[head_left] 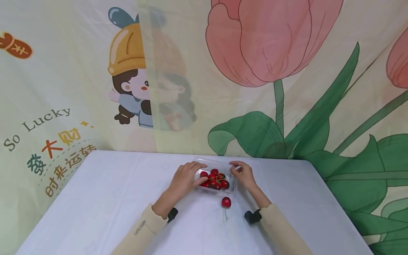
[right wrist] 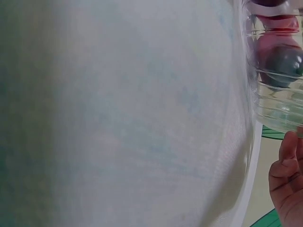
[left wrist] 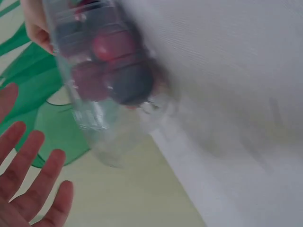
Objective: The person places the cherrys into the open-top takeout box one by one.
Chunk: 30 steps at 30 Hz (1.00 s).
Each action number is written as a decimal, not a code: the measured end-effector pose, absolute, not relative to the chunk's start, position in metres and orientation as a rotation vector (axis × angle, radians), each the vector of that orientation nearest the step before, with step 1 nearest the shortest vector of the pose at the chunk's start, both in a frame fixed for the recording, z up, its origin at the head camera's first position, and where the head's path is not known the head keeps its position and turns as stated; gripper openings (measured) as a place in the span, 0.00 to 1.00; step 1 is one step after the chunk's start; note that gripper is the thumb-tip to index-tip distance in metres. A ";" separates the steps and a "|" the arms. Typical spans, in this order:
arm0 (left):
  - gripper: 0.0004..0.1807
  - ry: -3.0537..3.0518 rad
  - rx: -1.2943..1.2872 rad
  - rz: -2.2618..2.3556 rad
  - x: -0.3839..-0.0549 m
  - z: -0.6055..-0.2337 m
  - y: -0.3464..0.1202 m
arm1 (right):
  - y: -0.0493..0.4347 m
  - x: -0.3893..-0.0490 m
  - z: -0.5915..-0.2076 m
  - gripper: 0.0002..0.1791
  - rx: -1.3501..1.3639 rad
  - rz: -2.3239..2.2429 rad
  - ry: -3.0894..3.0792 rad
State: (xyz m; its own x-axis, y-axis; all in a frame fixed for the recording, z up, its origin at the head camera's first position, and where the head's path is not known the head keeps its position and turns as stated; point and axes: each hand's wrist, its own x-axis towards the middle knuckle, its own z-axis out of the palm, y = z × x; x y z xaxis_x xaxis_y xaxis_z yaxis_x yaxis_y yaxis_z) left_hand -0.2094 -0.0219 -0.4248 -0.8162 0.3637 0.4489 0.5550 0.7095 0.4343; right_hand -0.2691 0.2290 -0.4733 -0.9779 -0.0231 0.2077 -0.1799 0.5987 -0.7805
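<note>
A clear plastic box [head_left: 231, 189] holds several dark red cherries [head_left: 214, 185] with green stems. One more cherry [head_left: 226, 202] lies on the table in front of it, its stem pointing toward the person. My left hand [head_left: 185, 177] is at the box's left side, thumb and fingers spread over that edge; in the left wrist view the fingers [left wrist: 33, 170] are straight and apart from the plastic. At the far right corner, my right hand [head_left: 243, 174] pinches the rim with curled fingers. The right wrist view shows its fingertips [right wrist: 289, 142] right at the box's end.
A white cloth [head_left: 105, 198] covers the table. Behind it hangs a printed curtain [head_left: 178, 141] with tulips and a cartoon figure. Black wrist cameras [head_left: 253, 216] sit at both sleeve cuffs, close over the table.
</note>
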 end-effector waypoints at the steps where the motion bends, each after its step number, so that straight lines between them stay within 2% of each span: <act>1: 0.20 -2.556 -0.718 -0.834 -0.206 -0.422 -0.020 | 0.229 -0.269 -0.473 0.13 0.170 1.324 -2.650; 7: 0.15 -2.526 -0.712 -1.099 -0.175 -0.412 -0.005 | 0.229 -0.271 -0.468 0.13 0.180 1.320 -2.654; 13: 0.18 -2.825 -0.611 -1.129 -0.154 -0.422 0.010 | 0.230 -0.272 -0.466 0.13 0.161 1.310 -2.660; 18: 0.21 -2.936 -0.591 -1.102 -0.150 -0.432 0.021 | 0.230 -0.271 -0.466 0.14 0.143 1.310 -2.661; 30: 0.20 -3.006 -0.509 -0.993 -0.153 -0.449 0.044 | 0.229 -0.267 -0.470 0.14 0.146 1.328 -2.662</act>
